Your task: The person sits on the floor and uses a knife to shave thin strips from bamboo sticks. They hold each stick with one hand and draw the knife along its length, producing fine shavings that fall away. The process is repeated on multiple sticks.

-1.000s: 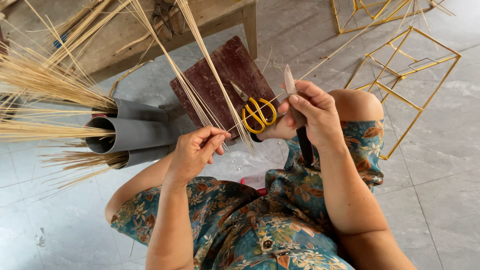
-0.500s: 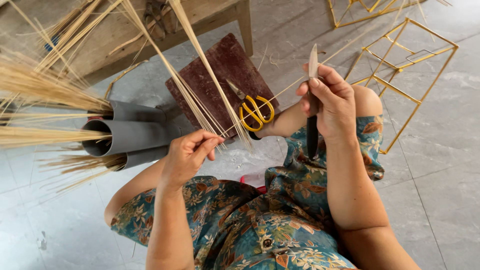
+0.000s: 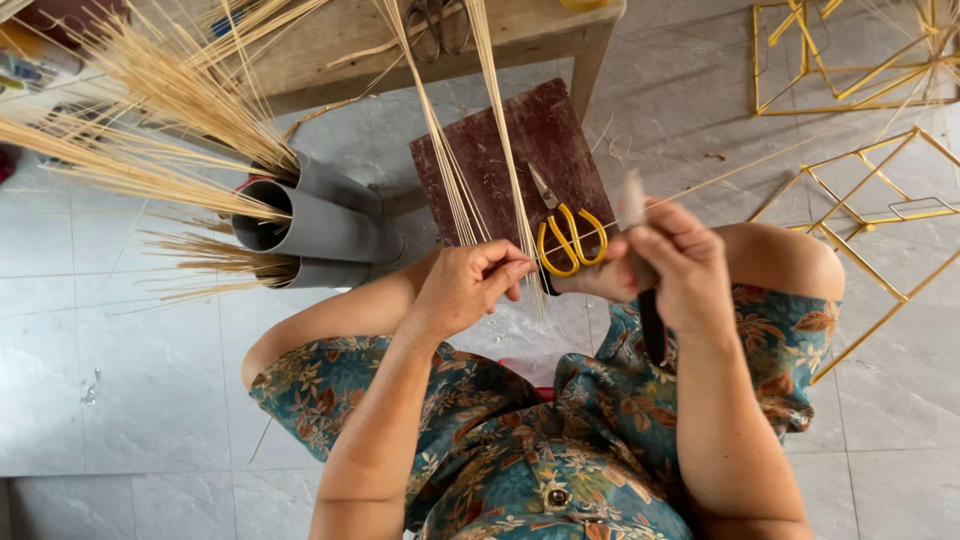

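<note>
At the far top-left corner, beside the wooden table, you have what look like a few small packages (image 3: 40, 62): a yellow patch, a dark red one above it, and a pale wrapper with coloured marks. They are blurred and half hidden behind the bamboo strips. You have no signs or screens in view.

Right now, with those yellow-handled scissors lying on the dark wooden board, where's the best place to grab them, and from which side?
Take the yellow-handled scissors by their two yellow loops, coming from above on the person's side. They lie flat on the dark wooden board, blades shut and pointing away toward the wooden table, loops nearest the left hand, so the loops are probably the easiest part to reach.
</note>
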Available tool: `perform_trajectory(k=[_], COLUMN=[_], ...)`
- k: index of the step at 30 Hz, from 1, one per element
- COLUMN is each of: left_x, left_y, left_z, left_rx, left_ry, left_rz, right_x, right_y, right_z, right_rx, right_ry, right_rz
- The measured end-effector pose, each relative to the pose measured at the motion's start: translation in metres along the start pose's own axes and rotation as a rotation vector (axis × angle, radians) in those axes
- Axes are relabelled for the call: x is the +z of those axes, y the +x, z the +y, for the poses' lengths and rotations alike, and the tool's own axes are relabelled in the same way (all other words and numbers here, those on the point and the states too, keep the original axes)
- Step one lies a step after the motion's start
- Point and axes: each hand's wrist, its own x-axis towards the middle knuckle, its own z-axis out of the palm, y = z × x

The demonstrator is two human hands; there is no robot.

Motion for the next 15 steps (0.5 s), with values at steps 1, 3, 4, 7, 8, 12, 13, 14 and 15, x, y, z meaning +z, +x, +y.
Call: perform_trajectory(k=[1, 3, 4, 7, 8, 12, 13, 14, 15], left_x=[0.003, 0.009, 0.009, 0.003, -0.003, -0.018, -0.017, -0.016, -0.014], left_y=[0.002, 0.004, 0.004, 0.001, -0.001, -0.009, -0.008, -0.008, -0.007], left_z=[0.000, 0.000, -0.001, -0.006, -0.009, -0.014, -0.013, -0.011, -0.008], left_rx=[0.042, 0.130, 0.131, 0.140, 0.150, 0.188, 0.174, 0.158, 0.145], left_ry=[0.008, 0.024, 0.015, 0.000, 0.003, -0.124, -0.111, -0.098, -0.083], left_rz=[0.015, 0.037, 0.027, 0.006, 0.003, -0.030, -0.023, -0.014, -0.001], right_x=[0.006, 0.018, 0.018, 0.011, 0.003, -0.019, -0.019, -0.016, -0.011], right_y=[-0.002, -0.008, -0.007, -0.002, 0.002, 0.002, 0.000, -0.002, -0.003], right_z=[0.007, 0.020, 0.022, 0.017, 0.010, -0.010, -0.010, -0.008, -0.004], right_rx=[0.072, 0.215, 0.208, 0.147, 0.096, -0.024, -0.024, -0.023, -0.023], right_ry=[-0.052, -0.158, -0.161, -0.109, -0.053, 0.055, 0.038, 0.021, 0.005], right_rz=[0.003, 0.018, 0.015, 0.022, 0.035, 0.198, 0.188, 0.177, 0.160])
